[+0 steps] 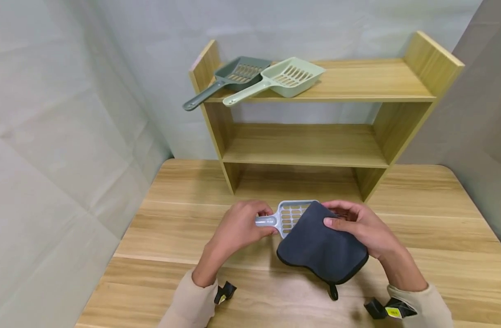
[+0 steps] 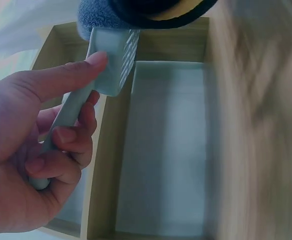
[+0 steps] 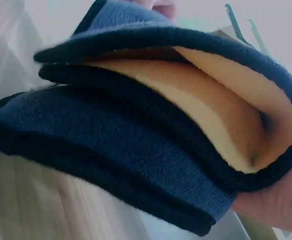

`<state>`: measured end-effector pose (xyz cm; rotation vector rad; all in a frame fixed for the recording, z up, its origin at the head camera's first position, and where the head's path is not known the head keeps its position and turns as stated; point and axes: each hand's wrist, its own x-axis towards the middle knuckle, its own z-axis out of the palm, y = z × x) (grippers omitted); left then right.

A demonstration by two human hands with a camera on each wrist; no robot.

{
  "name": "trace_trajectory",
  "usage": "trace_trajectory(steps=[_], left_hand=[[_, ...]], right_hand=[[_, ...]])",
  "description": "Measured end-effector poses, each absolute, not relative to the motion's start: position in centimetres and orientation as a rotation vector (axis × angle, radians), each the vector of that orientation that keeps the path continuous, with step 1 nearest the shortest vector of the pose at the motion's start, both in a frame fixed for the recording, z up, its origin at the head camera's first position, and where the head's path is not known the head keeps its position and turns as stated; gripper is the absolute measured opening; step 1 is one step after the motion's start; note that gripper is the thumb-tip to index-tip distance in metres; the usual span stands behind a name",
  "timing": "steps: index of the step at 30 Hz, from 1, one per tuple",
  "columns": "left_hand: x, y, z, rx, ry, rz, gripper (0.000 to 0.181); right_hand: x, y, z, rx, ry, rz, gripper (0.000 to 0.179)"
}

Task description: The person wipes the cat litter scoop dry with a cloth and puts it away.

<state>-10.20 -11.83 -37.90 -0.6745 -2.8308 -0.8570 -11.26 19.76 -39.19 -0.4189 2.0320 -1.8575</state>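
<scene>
- Gripping the gray litter scoop (image 1: 280,219) by its handle (image 1: 267,221) above the desk (image 1: 152,255), my left hand (image 1: 243,224) seemingly steadies it.
- My right hand (image 1: 366,228) pinches the navy cloth (image 1: 325,246) folded over it, I judge to cover both faces.

Grey slotted scoop (image 1: 284,219) — dark cloth (image 1: 322,246) partly over its pan

Left sleeve (image 1: 191,300): plain beige, well behind the fingers (image 2: 75,140)
Right sleeve (image 1: 428,305): matching beige
Left fitting (image 1: 227,290): black, angular, thumb side of the sleeve, small yellow mark (image 1: 222,299)
Right fitting (image 1: 375,309): black, angular, yellow label (image 1: 393,312), dark print too small to read
Left hand (image 1: 242,225): bare, fingers to sleeve
Right hand (image 1: 367,228): bare likewise
</scene>
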Motion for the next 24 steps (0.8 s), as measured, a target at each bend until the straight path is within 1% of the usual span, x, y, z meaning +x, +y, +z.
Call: trace_trajectory(steps=[9,14,24], left_hand=[[-10.5,-11.3,-37.5,-0.756,-2.816,-0.839,0.026],[-10.6,-11.1,-37.8,-0.803,-2.787,-0.817,0.025],[-10.5,-10.8,-38.2,-0.789,-2.793,-0.809,0.027]], right_hand=[[-12.0,19.5,-38.7,-0.322,2.284,-1.706,0.040],[-12.3,19.0,-38.7,-0.340,2.413,-1.621,0.035],[-12.3,18.3,-38.8,-0.375,2.589,-1.519,0.030]])
